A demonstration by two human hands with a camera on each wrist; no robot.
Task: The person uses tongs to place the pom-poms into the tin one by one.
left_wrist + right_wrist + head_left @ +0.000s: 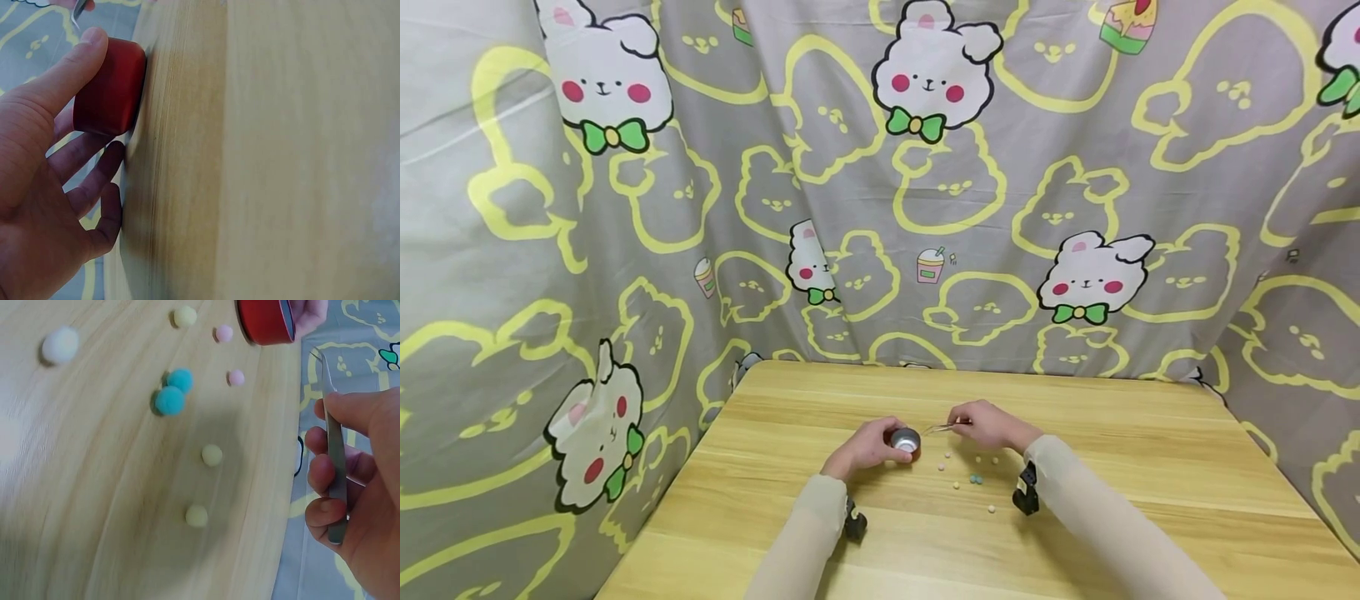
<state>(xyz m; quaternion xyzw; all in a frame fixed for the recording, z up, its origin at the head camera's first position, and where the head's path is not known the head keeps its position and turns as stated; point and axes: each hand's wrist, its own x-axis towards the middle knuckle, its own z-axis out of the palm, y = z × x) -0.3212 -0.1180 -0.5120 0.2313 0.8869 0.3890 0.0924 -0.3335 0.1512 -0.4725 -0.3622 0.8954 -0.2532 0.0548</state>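
My left hand (871, 445) holds a small round cup (906, 442) on the table, thumb on the near side and fingers behind. Its outside is red and its inside silvery; the left wrist view shows the red wall (111, 90) under the thumb. My right hand (988, 424) grips metal tweezers (336, 456), their bent tips pointing toward the cup in the head view. I see nothing between the tips. Small pom-poms lie nearer me: two teal ones (169, 400) touching, two pink (235, 377), three pale yellow (212, 455) and a white one (60, 345).
The wooden table (775, 500) extends around both hands. A grey curtain (865, 192) with rabbit drawings hangs behind its far edge and along the sides. Dark wrist cameras (1026, 490) sit at both cuffs.
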